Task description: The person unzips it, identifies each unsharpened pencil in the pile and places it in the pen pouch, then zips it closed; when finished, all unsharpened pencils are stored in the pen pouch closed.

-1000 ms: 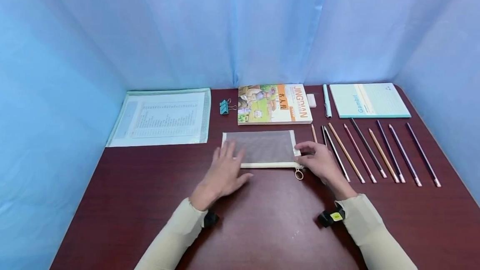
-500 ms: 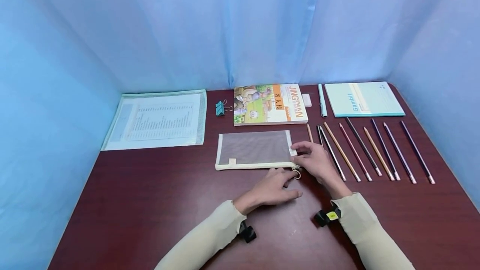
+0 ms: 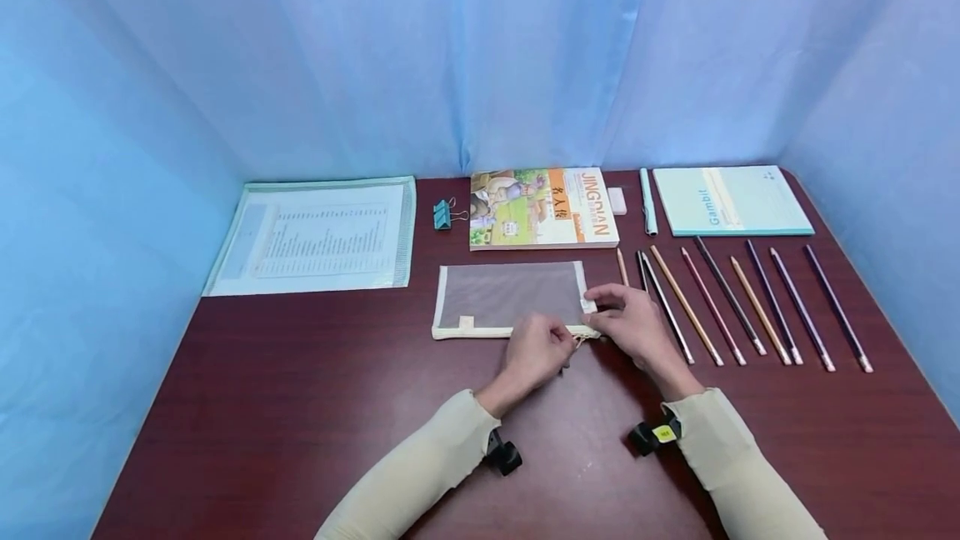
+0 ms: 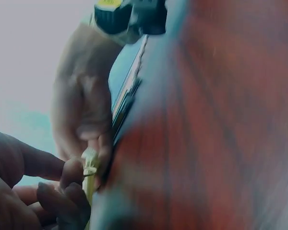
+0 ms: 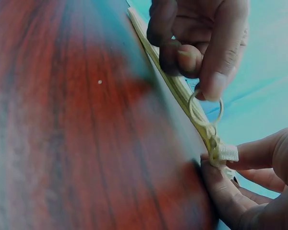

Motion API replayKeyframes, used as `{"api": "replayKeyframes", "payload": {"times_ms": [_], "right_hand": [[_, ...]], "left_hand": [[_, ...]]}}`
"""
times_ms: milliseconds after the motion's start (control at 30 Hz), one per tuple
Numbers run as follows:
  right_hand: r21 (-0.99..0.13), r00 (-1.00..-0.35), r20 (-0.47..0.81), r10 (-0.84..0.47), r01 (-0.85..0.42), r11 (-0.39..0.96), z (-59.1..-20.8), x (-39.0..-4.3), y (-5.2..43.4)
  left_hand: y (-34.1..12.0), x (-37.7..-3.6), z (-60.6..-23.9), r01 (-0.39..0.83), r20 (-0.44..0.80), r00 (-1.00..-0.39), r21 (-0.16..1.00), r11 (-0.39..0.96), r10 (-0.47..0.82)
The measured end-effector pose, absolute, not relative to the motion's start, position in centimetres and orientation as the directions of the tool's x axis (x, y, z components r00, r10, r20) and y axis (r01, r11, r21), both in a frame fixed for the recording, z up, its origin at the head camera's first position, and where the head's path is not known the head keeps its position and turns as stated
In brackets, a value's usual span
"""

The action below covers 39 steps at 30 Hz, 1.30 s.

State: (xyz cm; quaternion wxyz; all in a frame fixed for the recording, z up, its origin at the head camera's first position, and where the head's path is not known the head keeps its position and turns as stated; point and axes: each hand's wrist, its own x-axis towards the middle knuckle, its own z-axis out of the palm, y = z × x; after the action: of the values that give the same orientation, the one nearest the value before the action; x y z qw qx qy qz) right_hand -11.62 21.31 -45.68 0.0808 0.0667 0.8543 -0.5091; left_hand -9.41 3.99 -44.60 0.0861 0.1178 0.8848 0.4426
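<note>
A flat mesh zipper pouch with cream edging lies on the dark red table, its zipper along the near side. My left hand pinches the ring-shaped zipper pull between thumb and finger at the pouch's near right corner. My right hand pinches that same corner, and in the right wrist view its thumb and finger grip beside the small fabric tab at the zipper's end. The cream zipper runs from that tab up behind the left hand.
Several pencils and black-and-silver tweezers lie right of the pouch. Behind it are a book, an eraser, a light blue pen and a notebook. A teal binder clip and a document folder lie left.
My left hand has moved right from the pouch's left part to the zipper ring and now pinches it. My right hand stays at the pouch's right corner.
</note>
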Motion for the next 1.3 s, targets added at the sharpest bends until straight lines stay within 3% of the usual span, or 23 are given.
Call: {"api": "replayKeyframes", "payload": {"times_ms": [200, 433, 800, 1133, 1300], "right_hand": [[-0.861, -0.98, -0.197, 0.041, 0.193, 0.471, -45.7, -11.6, 21.3], [-0.847, -0.982, -0.184, 0.041, 0.18, 0.5, -45.8, -11.7, 21.3], [-0.83, -0.975, -0.206, 0.083, 0.219, 0.513, -45.9, -11.8, 21.4], [-0.81, -0.974, -0.209, 0.084, 0.221, 0.544, -45.8, -11.8, 21.4], [-0.813, -0.977, -0.199, 0.082, 0.211, 0.543, -45.7, -11.8, 21.4]], "left_hand": [[2.1, -9.9, -44.1, 0.171, -0.025, -0.968, 0.663, 0.729, 0.25], [-2.9, -10.1, -44.4, 0.186, 0.075, -0.981, 0.598, 0.779, 0.176], [-12.6, -10.1, -44.1, -0.043, 0.027, -0.997, 0.507, 0.861, -0.066], [-13.7, -10.5, -43.9, 0.047, -0.065, -0.994, 0.441, 0.896, 0.085], [-13.2, -10.7, -42.7, 0.261, -0.03, -0.954, 0.395, 0.881, 0.297]]}}
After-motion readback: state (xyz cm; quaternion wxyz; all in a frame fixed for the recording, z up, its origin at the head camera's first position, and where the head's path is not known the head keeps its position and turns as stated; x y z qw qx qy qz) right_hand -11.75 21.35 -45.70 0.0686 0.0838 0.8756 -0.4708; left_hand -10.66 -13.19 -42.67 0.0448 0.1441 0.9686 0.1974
